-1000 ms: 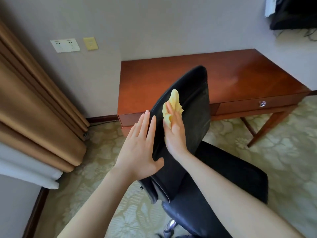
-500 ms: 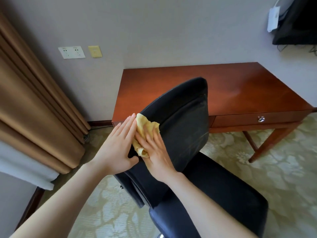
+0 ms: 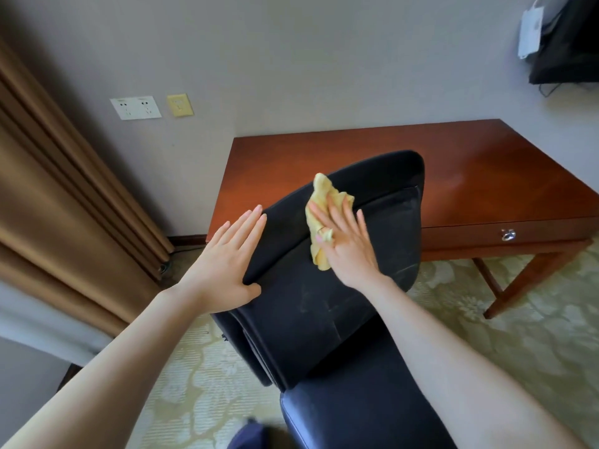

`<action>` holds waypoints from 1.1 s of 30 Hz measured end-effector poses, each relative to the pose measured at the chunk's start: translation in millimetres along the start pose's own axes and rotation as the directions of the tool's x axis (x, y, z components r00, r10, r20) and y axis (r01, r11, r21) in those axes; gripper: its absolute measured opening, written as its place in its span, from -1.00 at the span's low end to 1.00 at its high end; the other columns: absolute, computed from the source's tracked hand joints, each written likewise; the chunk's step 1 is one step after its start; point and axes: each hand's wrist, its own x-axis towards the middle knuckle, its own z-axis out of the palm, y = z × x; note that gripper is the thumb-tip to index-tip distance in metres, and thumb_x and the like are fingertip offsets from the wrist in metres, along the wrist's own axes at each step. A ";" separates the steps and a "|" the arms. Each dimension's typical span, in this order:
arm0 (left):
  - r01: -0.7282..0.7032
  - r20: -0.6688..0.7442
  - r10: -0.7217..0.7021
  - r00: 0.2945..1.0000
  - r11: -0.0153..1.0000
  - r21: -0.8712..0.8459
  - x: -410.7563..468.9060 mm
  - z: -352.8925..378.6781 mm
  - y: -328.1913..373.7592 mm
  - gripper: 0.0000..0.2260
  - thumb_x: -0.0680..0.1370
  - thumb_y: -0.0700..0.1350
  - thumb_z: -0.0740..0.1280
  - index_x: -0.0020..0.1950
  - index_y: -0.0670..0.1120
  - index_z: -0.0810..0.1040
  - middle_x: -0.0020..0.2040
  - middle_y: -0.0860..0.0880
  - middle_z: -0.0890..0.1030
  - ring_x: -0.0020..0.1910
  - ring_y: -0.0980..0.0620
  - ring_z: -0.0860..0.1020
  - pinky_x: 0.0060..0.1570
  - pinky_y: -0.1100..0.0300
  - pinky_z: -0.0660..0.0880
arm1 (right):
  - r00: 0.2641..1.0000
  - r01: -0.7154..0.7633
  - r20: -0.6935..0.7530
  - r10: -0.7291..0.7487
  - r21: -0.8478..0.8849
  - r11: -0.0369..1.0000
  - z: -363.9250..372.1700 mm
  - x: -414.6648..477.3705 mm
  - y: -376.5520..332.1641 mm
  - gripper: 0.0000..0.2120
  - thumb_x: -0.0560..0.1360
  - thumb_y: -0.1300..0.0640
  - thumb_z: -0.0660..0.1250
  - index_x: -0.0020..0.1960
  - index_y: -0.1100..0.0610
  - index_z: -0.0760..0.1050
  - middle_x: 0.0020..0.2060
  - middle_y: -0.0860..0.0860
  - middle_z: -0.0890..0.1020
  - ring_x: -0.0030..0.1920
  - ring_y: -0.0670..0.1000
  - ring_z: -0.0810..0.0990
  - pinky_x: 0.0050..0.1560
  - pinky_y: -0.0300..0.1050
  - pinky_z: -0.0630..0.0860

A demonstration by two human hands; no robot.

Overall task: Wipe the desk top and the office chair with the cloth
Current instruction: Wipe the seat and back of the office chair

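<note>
On the chair back [image 3: 382, 254], cloth [image 3: 321, 196] lies under flat right hand [image 3: 348, 251]; left hand [image 3: 227, 264] flat alongside.

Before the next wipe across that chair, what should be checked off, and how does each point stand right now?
1. Yellow cloth under the right hand, flat fingers pressing it on the backrest: ok.
2. Left hand braces the backrest's edge: ok.
3. Path across the backrest free of objects: ok.
4. Backrest clean: not ok, pale smudges show lower down.
5. Desk top already wiped: cannot tell.
</note>
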 end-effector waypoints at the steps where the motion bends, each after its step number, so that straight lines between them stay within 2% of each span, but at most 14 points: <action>1: -0.016 0.002 0.016 1.000 1.000 -0.001 5.3 0.0 -1.3 -0.03 0.41 0.04 0.34 0.43 0.01 -0.42 0.47 0.07 -0.40 0.48 0.12 -0.37 0.37 0.27 -0.40 | 0.999 -0.024 -0.021 0.024 -0.006 1.000 -1.5 3.6 9.6 -0.55 0.62 -0.12 -0.20 0.42 -0.38 -0.33 0.41 -0.34 -0.39 0.47 -0.08 -0.38 0.48 0.08 -0.31; 4: -0.046 0.000 0.046 0.999 0.999 -0.001 14.0 -0.3 -4.4 -0.06 0.35 0.06 0.28 0.47 0.00 -0.36 0.51 0.04 -0.32 0.50 0.10 -0.31 0.40 0.26 -0.36 | 0.983 -0.152 -0.097 0.156 0.042 0.987 -7.8 14.5 34.3 -0.52 0.64 -0.07 -0.10 0.45 -0.35 -0.26 0.47 -0.26 -0.29 0.49 -0.11 -0.32 0.48 0.07 -0.28; 7: -0.076 -0.005 0.076 0.997 0.997 0.022 18.0 -0.3 -5.3 -0.06 0.32 0.07 0.26 0.53 -0.08 -0.22 0.55 -0.02 -0.24 0.52 0.06 -0.27 0.43 0.21 -0.30 | 0.956 -0.248 -0.139 0.257 0.079 0.965 -19.3 24.2 57.2 -0.49 0.64 -0.04 -0.04 0.48 -0.30 -0.21 0.53 -0.14 -0.13 0.52 -0.05 -0.20 0.48 0.08 -0.24; 10: -0.122 0.003 0.122 0.993 0.989 0.078 25.1 0.6 -8.2 -0.07 0.33 0.07 0.27 0.55 -0.13 -0.18 0.54 -0.05 -0.26 0.52 0.03 -0.28 0.43 0.18 -0.33 | 0.945 -0.265 -0.178 0.274 0.073 0.961 -24.1 27.6 69.9 -0.46 0.64 -0.03 -0.03 0.42 -0.37 -0.28 0.53 -0.13 -0.13 0.52 -0.04 -0.19 0.47 0.02 -0.27; 12: -0.145 0.001 0.146 0.989 0.984 0.103 33.0 0.6 -10.9 -0.07 0.35 0.07 0.27 0.55 -0.14 -0.17 0.54 -0.06 -0.26 0.52 0.00 -0.28 0.44 0.16 -0.32 | 0.903 -0.337 -0.221 0.368 0.165 0.927 -24.1 31.4 76.4 -0.43 0.64 -0.02 0.01 0.40 -0.41 -0.29 0.54 -0.08 -0.09 0.53 0.00 -0.15 0.45 -0.05 -0.28; 14: -0.167 0.001 0.168 0.986 0.980 0.109 41.7 0.3 -12.0 -0.08 0.35 0.07 0.29 0.56 -0.16 -0.13 0.54 -0.08 -0.22 0.53 -0.03 -0.24 0.46 0.11 -0.26 | 0.800 -0.460 -0.228 0.556 0.362 0.811 -27.1 35.9 84.3 -0.45 0.64 -0.01 0.05 0.51 -0.23 -0.16 0.55 0.01 -0.01 0.53 0.07 -0.09 0.50 -0.01 -0.19; 16: -0.183 0.002 0.184 0.983 0.978 0.103 49.7 0.3 -12.5 -0.09 0.34 0.07 0.28 0.56 -0.18 -0.10 0.55 -0.10 -0.19 0.53 -0.04 -0.20 0.46 0.10 -0.24 | 0.683 -0.516 -0.188 0.705 0.560 0.649 -33.6 40.3 88.6 -0.45 0.64 0.03 0.07 0.56 -0.01 -0.06 0.53 0.04 0.09 0.52 0.11 0.06 0.50 0.07 0.03; 18: -0.201 0.001 0.202 0.979 0.975 0.096 56.8 0.6 -14.2 -0.09 0.33 0.07 0.26 0.56 -0.17 -0.11 0.55 -0.09 -0.20 0.53 -0.04 -0.22 0.45 0.13 -0.28 | 0.624 -0.495 -0.170 0.763 0.670 0.554 -39.4 45.7 84.9 -0.49 0.64 0.06 0.07 0.55 -0.05 -0.02 0.51 0.02 0.16 0.47 0.10 0.20 0.46 0.05 0.17; 20: -0.218 -0.006 0.219 0.976 0.972 0.085 61.8 1.1 -16.9 -0.10 0.33 0.06 0.25 0.56 -0.16 -0.11 0.55 -0.09 -0.20 0.54 -0.03 -0.22 0.44 0.18 -0.32 | 0.595 -0.450 -0.178 0.784 0.734 0.508 -41.1 53.3 74.5 -0.52 0.65 0.02 0.05 0.53 -0.14 0.01 0.52 -0.02 0.13 0.49 0.09 0.16 0.46 0.06 0.15; 22: -0.218 -0.018 0.220 0.975 0.974 0.065 64.3 1.6 -18.8 -0.10 0.31 0.04 0.25 0.56 -0.17 -0.06 0.56 -0.09 -0.15 0.54 -0.03 -0.17 0.45 0.20 -0.30 | 0.599 -0.422 -0.233 0.767 0.722 0.549 -37.9 59.4 58.8 -0.52 0.65 -0.06 0.02 0.54 -0.15 -0.01 0.54 -0.08 0.03 0.52 0.03 0.02 0.49 0.07 0.08; 24: -0.216 -0.030 0.218 0.975 0.974 0.064 65.1 2.0 -19.2 -0.11 0.29 0.02 0.26 0.55 -0.20 0.00 0.56 -0.11 -0.08 0.55 -0.06 -0.11 0.47 0.13 -0.22 | 0.649 -0.415 -0.322 0.689 0.609 0.676 -28.9 60.0 38.3 -0.55 0.66 -0.03 0.00 0.54 -0.11 0.04 0.54 -0.10 0.04 0.52 0.00 -0.01 0.49 0.04 0.06; 27: -0.207 -0.043 0.212 0.976 0.974 0.093 65.0 3.5 -18.2 -0.11 0.27 0.03 0.27 0.54 -0.22 0.05 0.55 -0.14 -0.02 0.54 -0.09 -0.04 0.47 0.01 -0.10 | 0.698 -0.382 -0.408 0.588 0.482 0.789 -6.4 52.4 2.7 -0.58 0.65 0.11 0.06 0.50 -0.08 0.19 0.48 -0.03 0.24 0.47 0.03 0.11 0.45 -0.02 0.06; 31: -0.189 -0.054 0.197 0.979 0.973 0.129 62.5 5.7 -16.7 -0.10 0.29 0.05 0.26 0.55 -0.20 0.02 0.56 -0.13 -0.06 0.54 -0.08 -0.08 0.48 -0.02 -0.13 | 0.778 -0.271 -0.450 0.437 0.387 0.881 25.6 27.6 -45.1 -0.55 0.60 0.18 0.16 0.47 -0.04 0.27 0.37 -0.01 0.39 0.34 0.02 0.22 0.34 -0.11 0.13; 33: -0.185 -0.059 0.195 0.979 0.973 0.134 60.1 6.3 -16.7 -0.10 0.27 0.02 0.27 0.55 -0.21 0.03 0.56 -0.13 -0.05 0.54 -0.08 -0.07 0.48 -0.03 -0.13 | 0.832 -0.209 -0.427 0.354 0.351 0.913 43.4 8.6 -65.0 -0.50 0.55 0.22 0.20 0.46 -0.05 0.29 0.33 -0.03 0.43 0.27 0.05 0.30 0.33 -0.08 0.19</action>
